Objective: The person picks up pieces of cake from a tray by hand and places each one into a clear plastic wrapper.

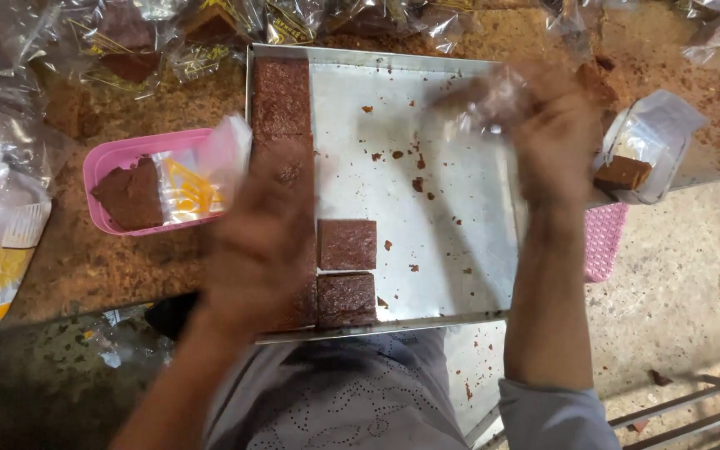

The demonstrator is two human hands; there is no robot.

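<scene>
The middle of the metal tray (477, 275) lies open: bare sheet with only scattered crumbs (417, 183), so a hand could sweep across it freely. Along its left edge a column of brown slabs (281, 100) runs top to bottom, and 2 cut squares (347, 271) sit beside it near the front rim. The left hand (260, 250), blurred, hangs over that column and blocks it. The right hand (552, 137), also blurred, with a clear bag (481, 96), crowds the tray's upper right. A pink basket (114, 162) closes the left side; a bagged piece (635, 167) and wrapped packets (168, 42) hem in the right and far edges.
</scene>
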